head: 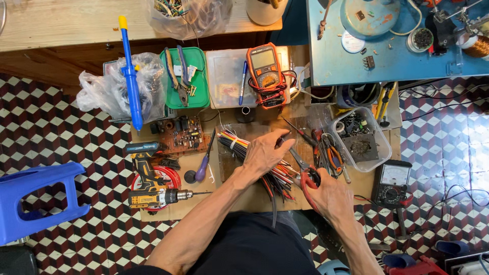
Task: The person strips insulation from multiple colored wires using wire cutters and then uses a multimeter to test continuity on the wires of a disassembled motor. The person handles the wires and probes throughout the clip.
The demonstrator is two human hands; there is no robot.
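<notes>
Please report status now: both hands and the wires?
Left hand pressing wire bundle. Right hand gripping red-handled scissors, blades at the wires. Pliers lie beside.

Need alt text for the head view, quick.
Seen from above, a left hand presses on a bundle of coloured wires on a low workbench while the right hand works red-handled scissors. A cordless drill, multimeter and circuit board lie around.

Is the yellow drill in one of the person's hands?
No, the yellow drill lies alone on the board, while the right hand holds red-handled scissors and the left hand rests on wires.
</notes>
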